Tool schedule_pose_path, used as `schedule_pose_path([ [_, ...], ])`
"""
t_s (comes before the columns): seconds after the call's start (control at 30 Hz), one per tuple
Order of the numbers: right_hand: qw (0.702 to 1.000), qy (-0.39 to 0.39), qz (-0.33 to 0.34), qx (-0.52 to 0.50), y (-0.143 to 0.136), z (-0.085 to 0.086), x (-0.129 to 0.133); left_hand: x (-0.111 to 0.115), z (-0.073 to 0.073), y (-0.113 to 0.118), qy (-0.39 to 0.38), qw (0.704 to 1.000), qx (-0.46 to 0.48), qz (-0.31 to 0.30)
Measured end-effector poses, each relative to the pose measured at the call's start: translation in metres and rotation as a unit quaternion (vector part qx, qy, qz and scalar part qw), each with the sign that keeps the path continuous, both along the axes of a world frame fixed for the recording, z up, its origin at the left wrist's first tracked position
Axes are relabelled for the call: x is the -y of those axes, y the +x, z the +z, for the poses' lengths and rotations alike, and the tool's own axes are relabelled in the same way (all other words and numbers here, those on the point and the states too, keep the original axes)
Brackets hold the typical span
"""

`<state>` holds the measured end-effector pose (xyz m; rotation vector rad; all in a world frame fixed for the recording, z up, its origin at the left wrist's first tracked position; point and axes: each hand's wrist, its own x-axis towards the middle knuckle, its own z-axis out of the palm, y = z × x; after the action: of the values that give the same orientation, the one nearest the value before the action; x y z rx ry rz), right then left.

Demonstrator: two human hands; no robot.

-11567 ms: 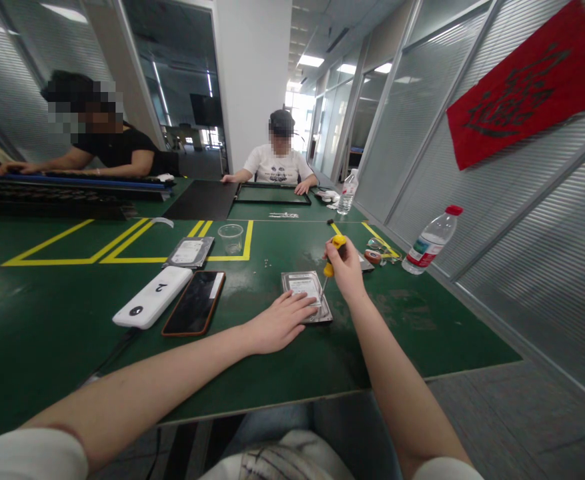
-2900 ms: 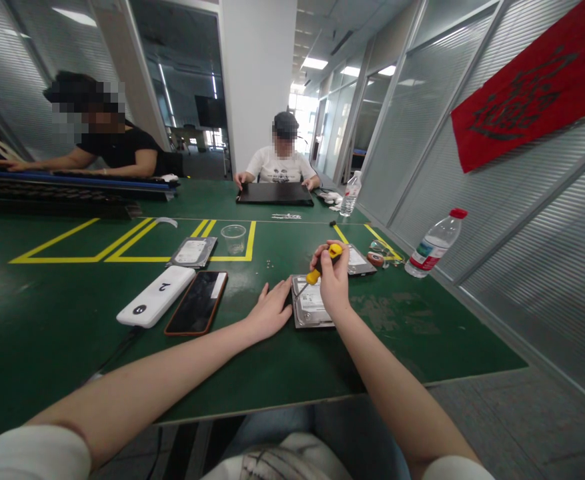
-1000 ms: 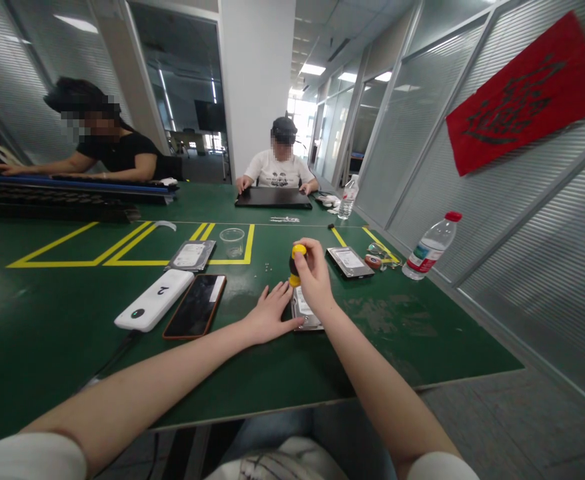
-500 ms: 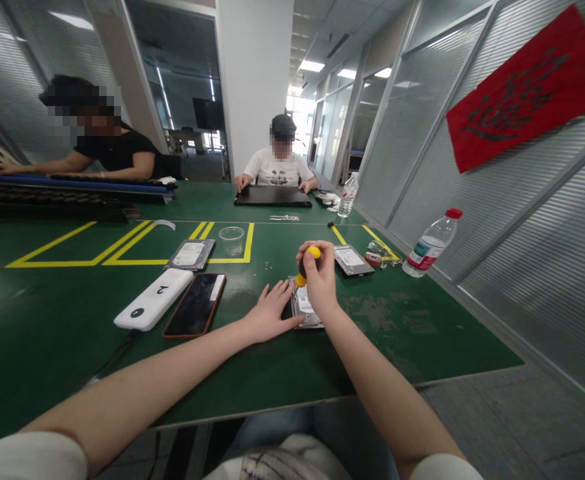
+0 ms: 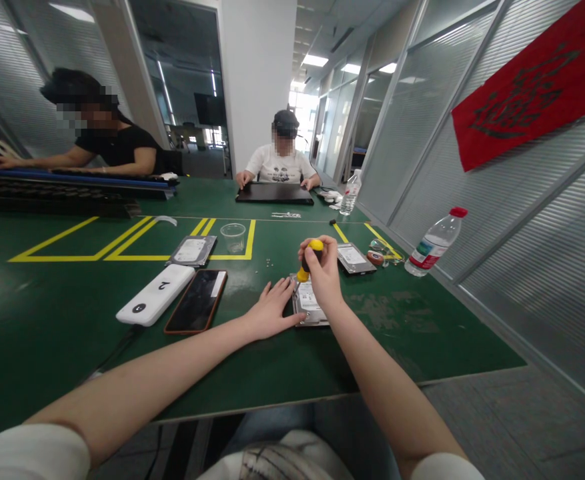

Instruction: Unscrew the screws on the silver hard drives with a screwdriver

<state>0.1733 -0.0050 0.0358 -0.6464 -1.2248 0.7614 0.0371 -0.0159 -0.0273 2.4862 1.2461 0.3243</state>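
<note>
Our right hand (image 5: 323, 272) grips the yellow-and-black screwdriver (image 5: 309, 262), shaft angled down at the upper left of the hard drive (image 5: 308, 301), which lies flat on the green table (image 5: 252, 380). Our left hand (image 5: 271, 311), fingers spread and holding nothing, braces the drive's left edge. Further out we have loose screws (image 5: 268, 263) beyond the left hand, the phone (image 5: 196, 301) and white power bank (image 5: 155, 295) to the left, a second drive (image 5: 355, 258) to the right.

On the table (image 5: 292, 373), phone (image 5: 195, 302) lies right of power bank (image 5: 156, 295); left drive (image 5: 192, 250) behind them — cup (image 5: 233, 239) to its right; right drive (image 5: 355, 259) lies between middle drive (image 5: 309, 300) and near bottle (image 5: 435, 243) (rightmost).
</note>
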Motion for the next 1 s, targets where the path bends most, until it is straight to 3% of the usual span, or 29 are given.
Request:
schedule_pose_path([
  [0.1,1.0,-0.015,-0.002,0.026,0.0014,-0.002,-0.0019,-0.0008,-0.0004,-0.0003,-0.001,1.0,0.004,0.001],
  [0.23,0.997,-0.031,0.066,-0.02,-0.0007,-0.0052,-0.0016,-0.0014,-0.0006,-0.0004,-0.002,1.0,0.003,0.002],
  [0.53,0.999,-0.031,0.014,0.025,-0.0008,-0.0025,-0.0019,-0.0018,-0.003,-0.0009,0.008,1.0,0.012,-0.007],
  [0.7,0.997,-0.045,0.061,-0.009,-0.0011,-0.0038,-0.0026,-0.002,-0.0025,-0.0006,0.011,1.0,0.008,-0.003],
  [1.0,0.998,-0.059,0.036,0.008,-0.0027,-0.002,-0.002,0.0001,0.0036,-0.0002,-0.004,1.0,0.005,0.002],
])
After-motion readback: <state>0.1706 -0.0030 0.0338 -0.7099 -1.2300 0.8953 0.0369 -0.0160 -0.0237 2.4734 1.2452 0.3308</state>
